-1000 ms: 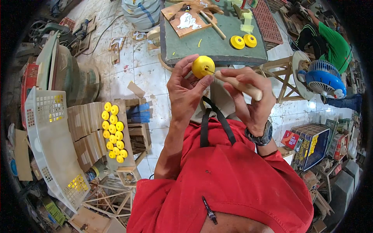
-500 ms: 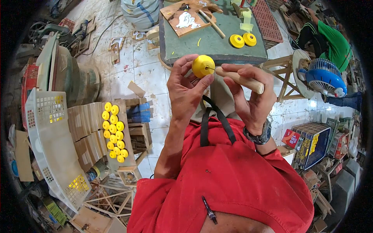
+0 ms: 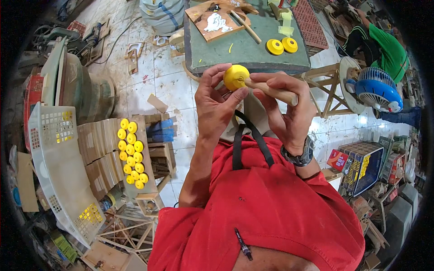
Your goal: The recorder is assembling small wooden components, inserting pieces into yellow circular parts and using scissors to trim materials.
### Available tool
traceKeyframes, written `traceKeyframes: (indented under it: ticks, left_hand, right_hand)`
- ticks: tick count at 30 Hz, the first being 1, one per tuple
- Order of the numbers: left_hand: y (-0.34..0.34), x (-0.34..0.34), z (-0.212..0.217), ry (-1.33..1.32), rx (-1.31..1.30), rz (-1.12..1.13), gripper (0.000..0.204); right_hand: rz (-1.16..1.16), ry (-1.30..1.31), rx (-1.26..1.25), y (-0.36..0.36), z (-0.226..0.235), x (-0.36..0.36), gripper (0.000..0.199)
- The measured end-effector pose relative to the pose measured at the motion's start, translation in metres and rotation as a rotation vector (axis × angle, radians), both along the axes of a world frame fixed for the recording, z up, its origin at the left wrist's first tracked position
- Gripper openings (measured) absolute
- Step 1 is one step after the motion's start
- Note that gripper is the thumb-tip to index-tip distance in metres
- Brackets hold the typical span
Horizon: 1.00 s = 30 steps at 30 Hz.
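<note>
Left hand [image 3: 216, 108] raised before the chest, fingers pinched narrowly around a yellow wheel [image 3: 236, 77], thumb and fingertips on its rim so the flat face turns toward the eyes and the centre stays free. Right hand [image 3: 289, 115] closed around a wooden handle [image 3: 271, 91], its tip set against the wheel's middle, likely for steadiness while the tool works at the hub; exact tip hidden, so whether poking or turning cannot be told. Held well above the green table [image 3: 235, 49], probably for a close look rather than for support. On that table, two more yellow wheels [image 3: 281, 45] lying flat side by side, near a board [image 3: 217, 20] smeared with white paste. To the left on the floor, a cluster of yellow wheels [image 3: 130, 153] laid in rows on a low wooden stand, beside a white basket [image 3: 58, 171] tipped on edge. Blue fan [image 3: 375, 90] at right, near a person in green [image 3: 384, 45].
</note>
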<state>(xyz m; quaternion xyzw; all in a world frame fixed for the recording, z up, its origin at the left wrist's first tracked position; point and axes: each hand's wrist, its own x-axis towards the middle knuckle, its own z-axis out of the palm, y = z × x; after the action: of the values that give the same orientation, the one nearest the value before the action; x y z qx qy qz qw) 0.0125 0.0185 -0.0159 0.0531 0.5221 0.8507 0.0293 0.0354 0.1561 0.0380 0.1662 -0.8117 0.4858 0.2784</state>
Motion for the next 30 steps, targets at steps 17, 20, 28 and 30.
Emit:
traceKeyframes:
  ticks: [17,20,28,30]
  left_hand:
    - [-0.006,0.0,0.003,-0.007,0.024,0.031,0.051]
    - [-0.006,0.0,0.006,0.004,0.01,0.032,0.051]
    - [-0.007,0.0,0.008,0.012,-0.02,0.04,0.051]
    - [-0.007,0.001,0.01,0.016,-0.045,0.037,0.05]
  right_hand:
    - [0.066,-0.026,-0.067,-0.006,-0.001,0.002,0.029]
    - [0.022,-0.042,-0.198,-0.003,-0.005,0.002,0.03]
    - [0.093,-0.002,-0.042,0.005,-0.005,-0.002,0.032]
    - [0.088,0.014,-0.038,0.005,-0.003,-0.002,0.032]
